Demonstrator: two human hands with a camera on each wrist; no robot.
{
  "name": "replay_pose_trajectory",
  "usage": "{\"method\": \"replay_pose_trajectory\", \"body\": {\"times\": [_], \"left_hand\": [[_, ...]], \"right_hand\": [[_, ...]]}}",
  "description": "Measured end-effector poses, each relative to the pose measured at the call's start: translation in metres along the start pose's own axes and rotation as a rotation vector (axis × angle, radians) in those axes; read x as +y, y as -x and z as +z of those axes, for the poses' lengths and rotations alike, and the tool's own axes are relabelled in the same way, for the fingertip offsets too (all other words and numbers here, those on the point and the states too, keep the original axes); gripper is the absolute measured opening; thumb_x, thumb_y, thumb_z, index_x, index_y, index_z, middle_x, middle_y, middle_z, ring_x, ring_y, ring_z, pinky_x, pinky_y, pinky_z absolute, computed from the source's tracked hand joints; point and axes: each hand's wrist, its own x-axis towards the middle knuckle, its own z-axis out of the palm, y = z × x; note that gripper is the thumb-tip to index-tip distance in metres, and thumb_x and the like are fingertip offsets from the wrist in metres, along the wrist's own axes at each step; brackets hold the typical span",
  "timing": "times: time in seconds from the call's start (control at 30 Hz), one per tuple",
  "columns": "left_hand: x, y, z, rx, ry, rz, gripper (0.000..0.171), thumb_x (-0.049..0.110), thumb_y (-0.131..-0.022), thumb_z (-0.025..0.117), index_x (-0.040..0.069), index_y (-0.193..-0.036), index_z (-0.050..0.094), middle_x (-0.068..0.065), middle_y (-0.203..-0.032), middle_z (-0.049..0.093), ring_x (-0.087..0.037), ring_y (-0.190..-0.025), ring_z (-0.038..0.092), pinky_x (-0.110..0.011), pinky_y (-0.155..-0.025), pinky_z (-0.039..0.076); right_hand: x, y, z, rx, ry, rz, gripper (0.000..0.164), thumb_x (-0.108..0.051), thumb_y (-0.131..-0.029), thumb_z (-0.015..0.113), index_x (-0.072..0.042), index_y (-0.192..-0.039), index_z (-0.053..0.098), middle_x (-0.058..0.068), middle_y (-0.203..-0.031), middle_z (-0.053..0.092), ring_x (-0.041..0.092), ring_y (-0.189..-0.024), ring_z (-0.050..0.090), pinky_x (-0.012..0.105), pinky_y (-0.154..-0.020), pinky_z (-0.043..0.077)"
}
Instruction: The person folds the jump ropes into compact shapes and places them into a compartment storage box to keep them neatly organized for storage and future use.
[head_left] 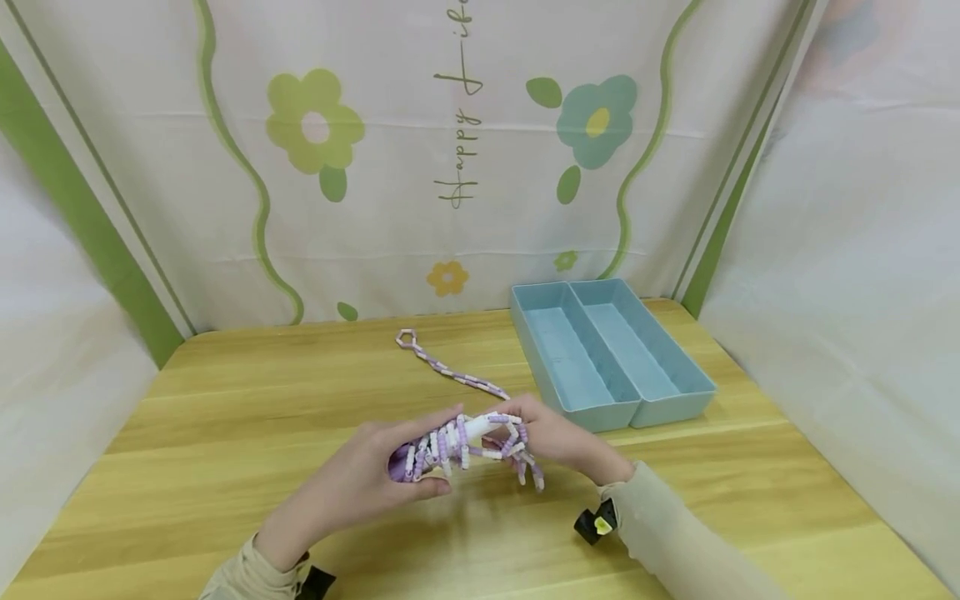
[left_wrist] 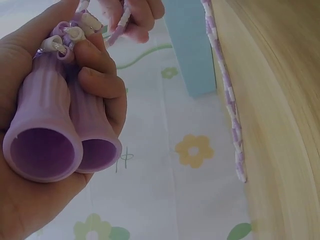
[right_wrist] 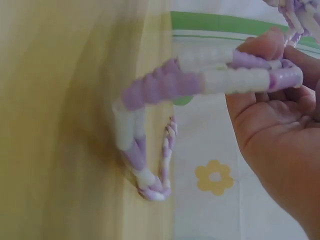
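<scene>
My left hand (head_left: 367, 475) grips the two ribbed purple handles (left_wrist: 47, 107) of a beaded jump rope side by side, their hollow flared ends facing the left wrist camera. Purple and white beaded strands (head_left: 442, 446) lie in turns across the bundle in that hand. To the right of it, my right hand (head_left: 558, 437) pinches a doubled length of the same rope (right_wrist: 235, 80) between thumb and fingers. In the right wrist view this length bends down from the fingertips. A further stretch of beaded rope (head_left: 450, 372) trails over the table behind the hands, ending in a small loop.
A light blue tray (head_left: 641, 402) with two long compartments stands at the back right of the wooden table (head_left: 247, 417). White cloth (head_left: 390, 208) with printed flowers hangs behind the table, and white cloth walls flank both sides.
</scene>
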Motion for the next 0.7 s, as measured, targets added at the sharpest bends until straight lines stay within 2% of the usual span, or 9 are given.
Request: {"method": "replay_pose_trajectory", "body": {"times": [0.07,0.2,0.33,0.43,0.53,0.63,0.7], "left_hand": [[0.0,0.001,0.0,0.022,-0.002,-0.014,0.072,0.038,-0.082,0.08,0.029,-0.147,0.048,0.008,-0.102,0.067,-0.005,-0.071,0.056,-0.024,-0.06,0.049],[0.001,0.001,-0.001,0.079,-0.011,-0.028,0.075,0.038,-0.08,0.082,0.031,-0.147,0.048,0.008,-0.106,0.067,-0.005,-0.07,0.056,-0.024,-0.059,0.049],[0.002,0.001,-0.002,0.111,-0.012,-0.043,0.076,0.037,-0.079,0.083,0.03,-0.147,0.048,0.006,-0.098,0.068,-0.005,-0.067,0.055,-0.024,-0.057,0.048],[0.003,0.001,-0.002,0.126,-0.01,-0.071,0.076,0.038,-0.079,0.082,0.032,-0.147,0.047,0.005,-0.093,0.067,-0.006,-0.067,0.055,-0.025,-0.056,0.048],[0.003,0.002,-0.002,0.143,-0.011,-0.099,0.076,0.039,-0.08,0.081,0.034,-0.147,0.046,0.005,-0.091,0.067,-0.006,-0.066,0.056,-0.025,-0.056,0.048],[0.004,0.001,-0.002,0.166,-0.013,-0.122,0.075,0.039,-0.08,0.081,0.034,-0.147,0.047,0.004,-0.093,0.068,-0.006,-0.067,0.058,-0.025,-0.056,0.049],[0.005,0.0,-0.001,0.186,-0.016,-0.137,0.074,0.038,-0.08,0.081,0.033,-0.146,0.048,0.004,-0.093,0.068,-0.006,-0.066,0.059,-0.025,-0.055,0.05]], "right_hand": [[0.002,0.001,0.005,0.018,-0.03,0.013,0.031,-0.022,-0.104,0.051,0.005,-0.1,0.066,0.01,-0.069,0.059,0.017,-0.055,0.055,0.028,-0.05,0.049],[0.004,0.0,0.016,0.063,-0.083,0.024,0.036,-0.03,-0.105,0.047,0.0,-0.094,0.063,0.008,-0.065,0.055,0.015,-0.053,0.05,0.027,-0.049,0.044],[0.003,0.001,0.027,0.103,-0.121,0.022,0.031,-0.026,-0.105,0.048,0.002,-0.094,0.058,0.007,-0.065,0.05,0.014,-0.052,0.045,0.026,-0.048,0.04],[0.001,0.002,0.035,0.111,-0.114,-0.005,0.026,-0.021,-0.106,0.046,0.002,-0.097,0.054,0.006,-0.065,0.047,0.013,-0.05,0.039,0.026,-0.045,0.033],[-0.002,0.001,0.042,0.114,-0.083,-0.02,0.028,-0.019,-0.107,0.042,0.005,-0.102,0.055,0.005,-0.065,0.046,0.011,-0.048,0.034,0.025,-0.043,0.027],[-0.007,0.002,0.049,0.119,-0.045,-0.004,0.035,-0.021,-0.109,0.038,0.007,-0.113,0.059,0.004,-0.067,0.048,0.009,-0.049,0.035,0.024,-0.042,0.027],[-0.011,0.004,0.054,0.116,-0.018,0.017,0.04,-0.023,-0.109,0.037,0.01,-0.11,0.061,0.003,-0.067,0.05,0.01,-0.05,0.038,0.023,-0.042,0.03]]}}
